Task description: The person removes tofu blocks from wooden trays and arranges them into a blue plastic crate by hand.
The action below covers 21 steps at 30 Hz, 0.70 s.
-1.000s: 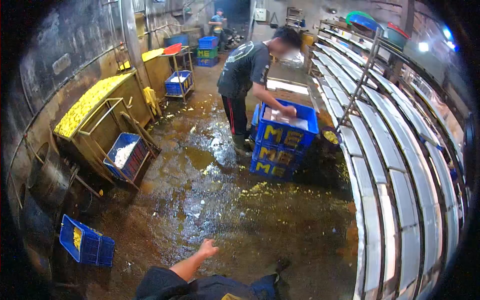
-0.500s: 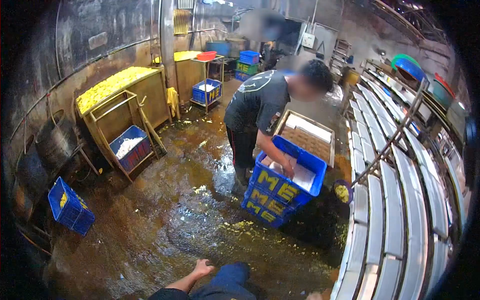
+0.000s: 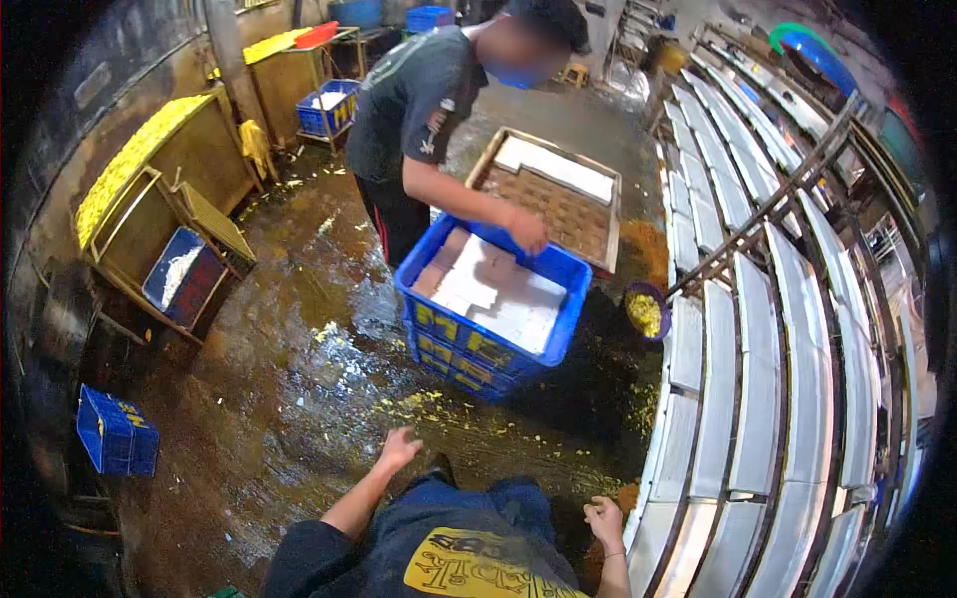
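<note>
Watching remotely, I see left hand [image 3: 401, 448], right hand [image 3: 604, 522] loosely curled, grasping nothing; blue crate [image 3: 483, 341] holds white blocks [image 3: 513, 304], woven tray [image 3: 548, 204] only part-covered.

stained wall [image 3: 130, 55] | wet brown floor [image 3: 254, 349] | upright post [image 3: 225, 50] at left

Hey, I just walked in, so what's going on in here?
A co-worker is leaning over the top blue crate of a stack, with one hand at its far edge; whether it grips anything is hard to tell. White blocks lie in that crate. Beyond it is a woven tray with white material along its far side. The camera wearer's left hand and right hand appear empty.
</note>
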Tool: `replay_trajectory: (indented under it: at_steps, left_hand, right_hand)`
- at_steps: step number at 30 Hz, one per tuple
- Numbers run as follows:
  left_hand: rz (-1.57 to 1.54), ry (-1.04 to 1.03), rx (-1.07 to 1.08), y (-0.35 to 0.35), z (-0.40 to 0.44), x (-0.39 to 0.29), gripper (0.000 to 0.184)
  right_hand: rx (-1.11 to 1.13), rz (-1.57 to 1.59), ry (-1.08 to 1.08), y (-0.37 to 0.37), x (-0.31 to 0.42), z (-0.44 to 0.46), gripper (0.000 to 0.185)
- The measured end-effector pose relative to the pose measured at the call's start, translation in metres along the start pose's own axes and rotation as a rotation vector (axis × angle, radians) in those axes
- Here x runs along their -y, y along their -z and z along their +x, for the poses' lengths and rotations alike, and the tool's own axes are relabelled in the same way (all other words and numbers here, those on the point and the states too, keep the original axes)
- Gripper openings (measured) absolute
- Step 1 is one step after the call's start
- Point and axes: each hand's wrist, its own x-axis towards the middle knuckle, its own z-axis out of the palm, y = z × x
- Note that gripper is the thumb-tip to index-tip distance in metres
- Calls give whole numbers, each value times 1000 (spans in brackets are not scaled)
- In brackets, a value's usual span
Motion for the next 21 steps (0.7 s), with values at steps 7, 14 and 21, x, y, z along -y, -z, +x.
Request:
replay_trajectory:
  at_steps: [7, 14, 21]
  left_hand:
    - [-318, 88, -89, -87, 81, -97, 65]
    - [-725, 418, -513, -149, 85, -283, 71]
    - [-279, 74, -940, -158, 161, -396, 65]
  right_hand:
    - [-53, -24, 119, 92, -7, 161, 35]
    - [13, 63, 155, 221, 44, 294, 29]
    - [145, 40, 475, 245, 211, 492, 34]
